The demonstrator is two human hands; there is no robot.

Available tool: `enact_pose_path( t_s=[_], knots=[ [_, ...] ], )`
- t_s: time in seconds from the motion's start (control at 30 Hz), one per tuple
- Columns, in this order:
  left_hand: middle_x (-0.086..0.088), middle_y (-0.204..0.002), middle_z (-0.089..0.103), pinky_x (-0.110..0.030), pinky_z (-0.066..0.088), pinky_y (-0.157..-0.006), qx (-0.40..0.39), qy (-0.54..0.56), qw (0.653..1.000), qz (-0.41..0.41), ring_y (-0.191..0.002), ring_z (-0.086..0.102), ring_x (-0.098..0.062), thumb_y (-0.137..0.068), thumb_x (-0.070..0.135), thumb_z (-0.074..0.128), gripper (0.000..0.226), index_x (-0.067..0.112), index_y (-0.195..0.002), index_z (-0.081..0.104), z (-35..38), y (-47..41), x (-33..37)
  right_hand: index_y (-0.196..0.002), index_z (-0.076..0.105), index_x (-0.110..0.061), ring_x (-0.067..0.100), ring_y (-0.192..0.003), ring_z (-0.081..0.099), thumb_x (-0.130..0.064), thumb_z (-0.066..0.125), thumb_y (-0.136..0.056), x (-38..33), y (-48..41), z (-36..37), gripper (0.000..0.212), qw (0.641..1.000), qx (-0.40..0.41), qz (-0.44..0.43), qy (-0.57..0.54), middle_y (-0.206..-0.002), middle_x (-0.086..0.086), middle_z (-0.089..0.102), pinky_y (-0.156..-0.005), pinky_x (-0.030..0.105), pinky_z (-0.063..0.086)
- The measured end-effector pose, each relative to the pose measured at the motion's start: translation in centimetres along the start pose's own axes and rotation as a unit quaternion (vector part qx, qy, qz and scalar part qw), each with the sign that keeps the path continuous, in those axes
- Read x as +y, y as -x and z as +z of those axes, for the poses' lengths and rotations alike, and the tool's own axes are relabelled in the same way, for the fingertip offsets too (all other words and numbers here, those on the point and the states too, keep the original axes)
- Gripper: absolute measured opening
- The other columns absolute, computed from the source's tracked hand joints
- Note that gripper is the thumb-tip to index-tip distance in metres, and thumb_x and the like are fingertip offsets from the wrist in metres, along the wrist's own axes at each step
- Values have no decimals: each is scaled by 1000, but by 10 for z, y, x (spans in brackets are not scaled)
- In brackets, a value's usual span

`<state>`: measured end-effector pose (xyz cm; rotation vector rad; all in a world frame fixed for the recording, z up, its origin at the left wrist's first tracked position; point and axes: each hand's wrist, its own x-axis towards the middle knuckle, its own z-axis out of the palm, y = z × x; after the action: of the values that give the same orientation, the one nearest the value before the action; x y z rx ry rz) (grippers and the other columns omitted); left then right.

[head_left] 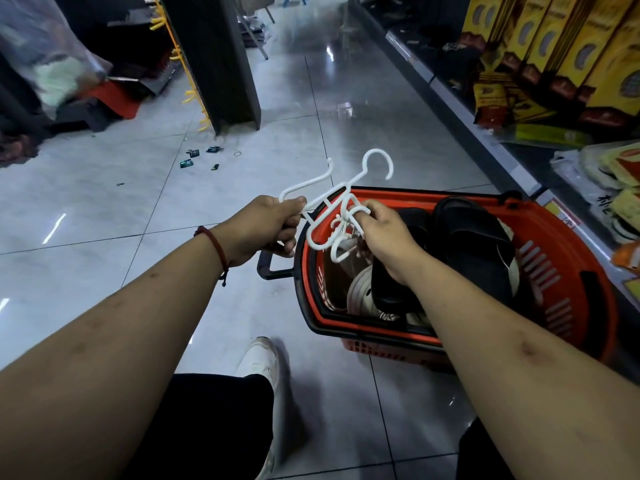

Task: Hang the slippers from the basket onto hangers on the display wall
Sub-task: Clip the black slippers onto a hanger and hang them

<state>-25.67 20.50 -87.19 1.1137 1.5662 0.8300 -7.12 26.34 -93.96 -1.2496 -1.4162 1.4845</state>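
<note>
Early stage: at frame centre, left hand point(268, 226) and right hand point(388, 237) both grasp tangled white hangers point(332, 206); black slippers point(474, 244) remain in the red basket point(571, 271), centre right, none hung.

hangers point(341, 202): white plastic
basket point(568, 271): orange-red walls with a black rim and black handle
slippers point(474, 237): black, with pale off-white soles showing lower in the basket
wrist cord point(214, 242): dark red, on the left wrist
floor point(104, 202): glossy pale grey tiles with dark grout lines
shoe point(261, 358): white
trousers point(214, 420): black
boxes on the shelf point(554, 46): yellow with dark brown patterned panels
wall pegs point(190, 95): yellow
</note>
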Motion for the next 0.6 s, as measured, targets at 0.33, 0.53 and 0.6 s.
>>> enact_pose_path(
  t_s=[0.33,0.53,0.6],
  knots=[
    [-1,-47,23,-34,41,-64,20,57,998,16,-47,33,-23,-100,22,48,49,19,-56,28,-30,0,-2,-82,61,-20,11,-44,56,-24,48,-106,-2,-2,-10,28,998,-3,-20,-55,-51,-10,60,-45,26,38],
    [-6,-59,46,-35,49,-63,85,91,991,45,-56,47,-23,-100,36,52,44,14,-64,44,-47,4,-13,-89,64,-14,12,-54,59,-12,43,-104,0,-4,-12,26,997,62,-47,24,-71,3,63,-48,21,46],
    [-7,-68,55,-35,51,-65,85,109,989,46,-58,51,-22,-100,39,51,41,12,-70,51,-47,6,-13,-101,64,-12,-3,-57,59,-8,43,-101,0,0,-10,22,987,25,-91,133,-84,4,64,-54,13,44]
  ],
)
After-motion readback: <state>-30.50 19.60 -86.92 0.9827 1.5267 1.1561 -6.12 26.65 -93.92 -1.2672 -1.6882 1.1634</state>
